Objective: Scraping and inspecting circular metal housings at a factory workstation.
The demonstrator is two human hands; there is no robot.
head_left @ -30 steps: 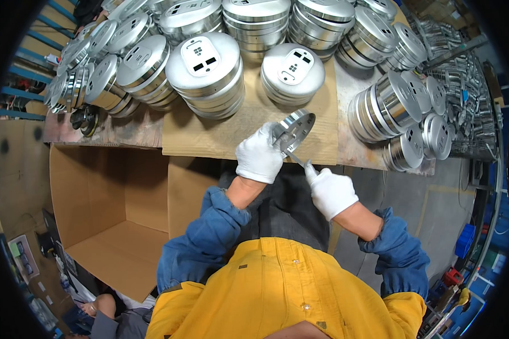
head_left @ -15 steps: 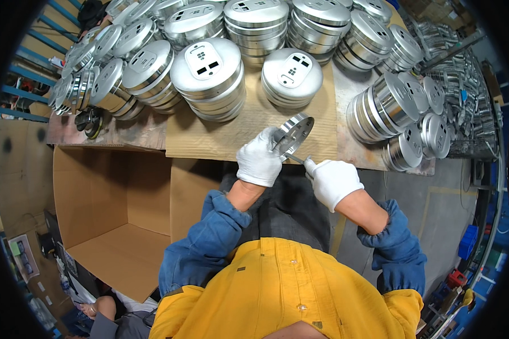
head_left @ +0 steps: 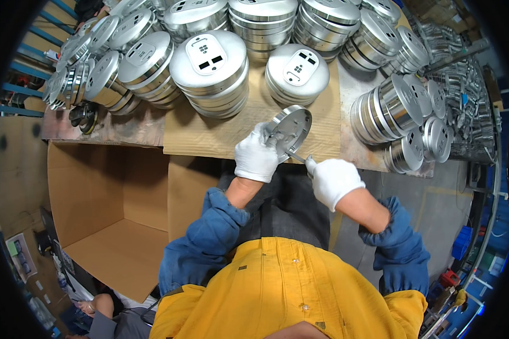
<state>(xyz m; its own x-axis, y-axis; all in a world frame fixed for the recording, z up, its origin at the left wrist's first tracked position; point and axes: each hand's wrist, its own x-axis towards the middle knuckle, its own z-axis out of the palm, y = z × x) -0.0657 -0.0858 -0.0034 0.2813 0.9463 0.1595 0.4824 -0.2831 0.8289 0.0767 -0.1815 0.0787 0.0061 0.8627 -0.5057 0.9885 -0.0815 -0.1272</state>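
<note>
My left hand (head_left: 255,157), in a white glove, grips a round silver metal cover (head_left: 297,127) by its left side, above the near edge of the bench. The cover is tilted, its hollow inner side turned toward me. My right hand (head_left: 336,182), also gloved, is closed around a thin grey rod-shaped tool (head_left: 294,156); its exact kind cannot be made out. The tool's far end reaches the cover's lower inner side near my left fingers. Just beyond stands a short stack of similar covers (head_left: 297,73), with a taller stack (head_left: 210,73) to its left.
Many more stacks (head_left: 144,62) crowd the bench's far side, and others lean at the right (head_left: 384,107). Brown cardboard (head_left: 209,135) covers the bench's middle. An open cardboard box (head_left: 107,198) stands below at left. Another person's arm (head_left: 102,305) shows at lower left.
The metal cover has been turned so that more of its hollow inner side shows. Both hands stay nearly in place, still holding the cover and the tool.
</note>
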